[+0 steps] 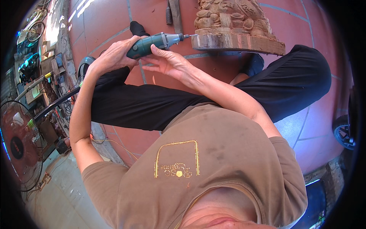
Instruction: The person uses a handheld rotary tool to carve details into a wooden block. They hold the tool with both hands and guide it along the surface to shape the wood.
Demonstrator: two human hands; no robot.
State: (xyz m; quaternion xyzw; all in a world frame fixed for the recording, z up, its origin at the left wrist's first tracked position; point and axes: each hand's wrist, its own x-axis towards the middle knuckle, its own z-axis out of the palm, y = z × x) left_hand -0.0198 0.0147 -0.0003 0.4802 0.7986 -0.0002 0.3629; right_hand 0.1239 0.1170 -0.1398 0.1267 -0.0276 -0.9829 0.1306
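Observation:
A dark green rotary tool [146, 46] lies roughly level, its thin bit pointing right. My left hand [116, 55] is wrapped around its rear end. My right hand [171, 64] is close below the body; its thumb meets the lower side while the fingers stretch out loosely toward my left hand. The bit's tip reaches the left end of a carved wooden piece [238, 23], which has rounded reliefs above a thick, rough base [240, 42]. Whether the tip touches the wood, I cannot tell.
My black-trousered legs [133, 101] are bent on the red tiled floor [103, 23]. Hand tools with dark handles [169, 16] lie left of the carving. A fan [17, 147], cables and clutter [42, 65] line the left side. A wheel [343, 131] stands at the far right.

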